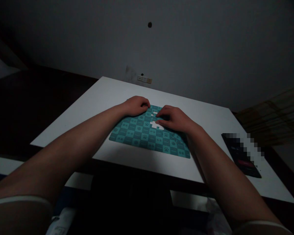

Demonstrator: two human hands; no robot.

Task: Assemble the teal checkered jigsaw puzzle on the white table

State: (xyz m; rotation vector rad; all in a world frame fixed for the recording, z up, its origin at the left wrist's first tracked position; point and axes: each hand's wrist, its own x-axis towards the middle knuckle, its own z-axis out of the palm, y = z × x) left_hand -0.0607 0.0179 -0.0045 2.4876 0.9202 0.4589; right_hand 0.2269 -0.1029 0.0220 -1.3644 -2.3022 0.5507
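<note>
The room is dim, and both bare forearms stretch out from the bottom of the view toward a teal jigsaw puzzle [147, 135] lying flat on a white table [93, 107]. The puzzle is nearly whole, a checkered pattern of light and dark teal squares with small paw prints, and it sits near the middle of the tabletop, closer to the near edge than to the far one. A white gap [155, 123] shows through it near its far edge, where pieces are missing and the table shows. The left hand [136, 105] rests knuckles-up on the puzzle's far left corner, its fingers curled under loosely; I cannot tell whether anything is tucked beneath them. The right hand [174, 119] lies palm down on the puzzle just to the right of the gap, fingers bent and pointing left, the fingertips [158, 122] touching the edge of that white opening; whether a piece sits under them is hidden from here. The two hands are near each other but apart. Off to the right on the table, well clear of the puzzle, lies a dark flat card [245, 160], partly blurred out. On the grey wall behind the table sits a pale wall socket [144, 79].
</note>
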